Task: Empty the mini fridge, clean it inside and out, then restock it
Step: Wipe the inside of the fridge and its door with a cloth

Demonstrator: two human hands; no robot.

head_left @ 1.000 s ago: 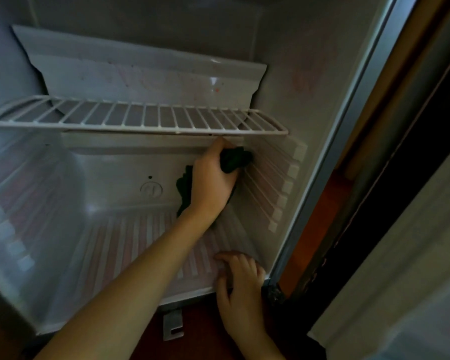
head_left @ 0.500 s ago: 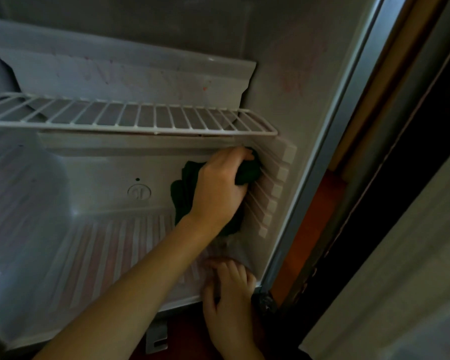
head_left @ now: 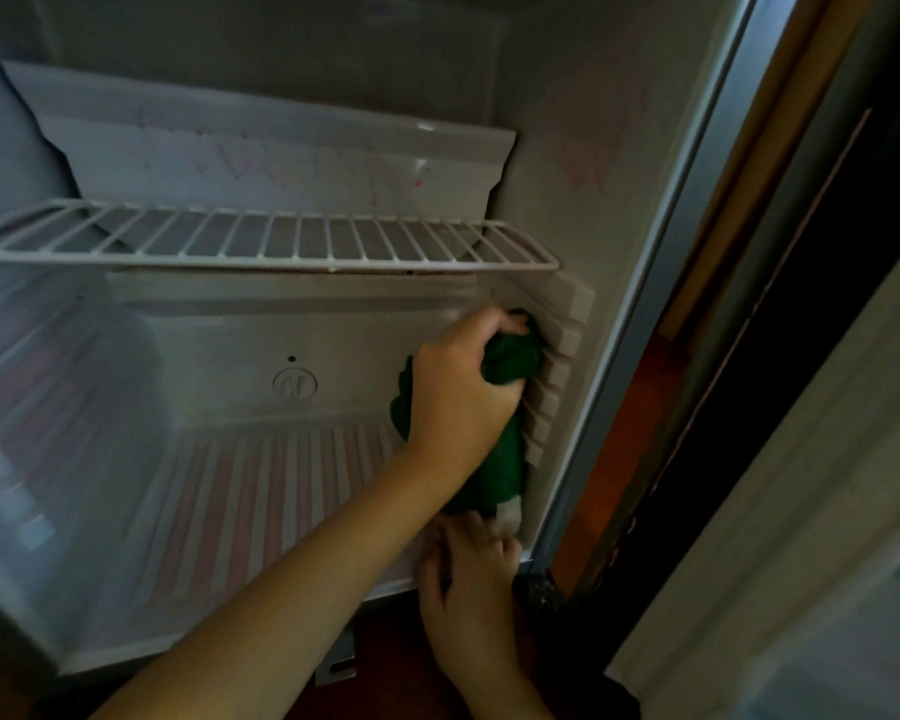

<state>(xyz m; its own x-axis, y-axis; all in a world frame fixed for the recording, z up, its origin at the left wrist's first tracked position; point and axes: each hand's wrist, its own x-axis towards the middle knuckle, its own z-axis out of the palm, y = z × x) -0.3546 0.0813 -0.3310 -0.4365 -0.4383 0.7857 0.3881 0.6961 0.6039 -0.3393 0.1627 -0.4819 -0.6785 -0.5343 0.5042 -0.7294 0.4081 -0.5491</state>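
The mini fridge (head_left: 240,407) stands open with nothing inside it, its white walls and ribbed floor bare. My left hand (head_left: 453,392) grips a bunched dark green cloth (head_left: 513,361) and presses it against the ribbed shelf rails (head_left: 559,374) on the right inner wall. The cloth's tail hangs down toward the floor of the fridge. My right hand (head_left: 468,584) rests with its fingers spread on the front right corner of the fridge floor, holding nothing.
A white wire shelf (head_left: 261,241) spans the fridge above my left hand. A freezer flap (head_left: 281,158) sits above it. The fridge's right frame (head_left: 661,283) borders a dark wooden gap and a pale surface at the right.
My left hand has carried the cloth rightward from the back corner onto the side wall rails. My right hand has stayed on the front corner of the floor.
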